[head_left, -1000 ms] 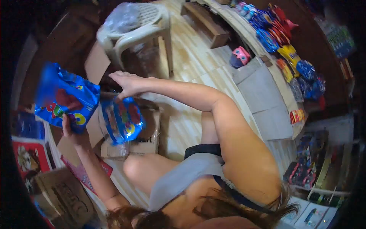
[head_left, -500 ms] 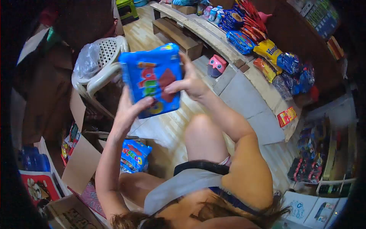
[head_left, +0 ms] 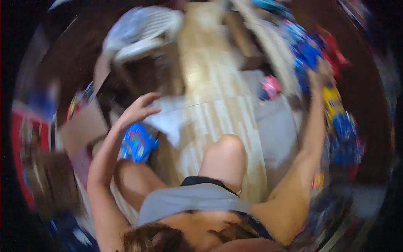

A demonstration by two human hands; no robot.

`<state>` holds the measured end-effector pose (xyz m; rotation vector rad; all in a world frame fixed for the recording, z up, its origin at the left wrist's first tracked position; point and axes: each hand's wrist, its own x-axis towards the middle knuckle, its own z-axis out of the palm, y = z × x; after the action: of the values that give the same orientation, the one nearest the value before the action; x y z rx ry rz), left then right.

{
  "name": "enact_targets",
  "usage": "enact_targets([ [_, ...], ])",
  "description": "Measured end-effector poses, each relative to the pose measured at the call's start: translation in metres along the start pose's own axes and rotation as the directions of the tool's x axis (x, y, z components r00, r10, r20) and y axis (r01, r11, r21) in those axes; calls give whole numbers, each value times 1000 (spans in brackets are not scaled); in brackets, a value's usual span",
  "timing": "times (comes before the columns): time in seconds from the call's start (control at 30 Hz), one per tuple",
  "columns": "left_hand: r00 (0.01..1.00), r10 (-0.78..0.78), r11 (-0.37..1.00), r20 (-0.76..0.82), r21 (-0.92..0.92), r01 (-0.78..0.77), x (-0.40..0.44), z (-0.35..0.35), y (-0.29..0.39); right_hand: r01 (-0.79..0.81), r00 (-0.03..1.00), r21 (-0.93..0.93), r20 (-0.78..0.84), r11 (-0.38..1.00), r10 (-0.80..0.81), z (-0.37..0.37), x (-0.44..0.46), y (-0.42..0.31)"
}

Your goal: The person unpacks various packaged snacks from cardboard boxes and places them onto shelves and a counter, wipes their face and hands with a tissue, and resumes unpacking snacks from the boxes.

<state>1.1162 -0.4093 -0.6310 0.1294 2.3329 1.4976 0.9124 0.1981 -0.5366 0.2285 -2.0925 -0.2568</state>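
My right hand reaches out to the right over the goods on the long ledge, against a blue snack pack. Motion blur smears its fingers, so whether they grip the pack is unclear. My left hand hangs in the air at left with nothing in it, fingers apart and bent. Below it, another blue snack pack with colourful lettering lies beside my leg. A yellow pack is just below my right hand on the ledge.
A white plastic chair with a clear bag on it stands at upper left. An open cardboard box is at left. A pink owl-shaped item stands beside the ledge. Wooden step behind.
Both hands held a blue snack pack in front of me. My left hand has let go and lowered; my right hand has swung right to the ledge. The view has turned and blurred.
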Motion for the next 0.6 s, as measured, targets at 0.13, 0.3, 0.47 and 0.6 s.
enact_targets([
  [0.13,992,-22,988,-128,146,40,-39,-13,-18,162,964,-250,247,955,-99,77,-37,69],
  [0.3,969,-115,983,-218,115,142,-101,-30,-51,34,833,-538,481,842,273,84,-29,26],
  [0.47,826,-12,991,-563,105,86,-149,-67,-90,39,779,-539,543,841,312,55,-6,-51],
  [0.6,642,-175,959,-746,20,284,-160,-135,-143,151,702,-5,705,988,-104,40,-12,-138],
])
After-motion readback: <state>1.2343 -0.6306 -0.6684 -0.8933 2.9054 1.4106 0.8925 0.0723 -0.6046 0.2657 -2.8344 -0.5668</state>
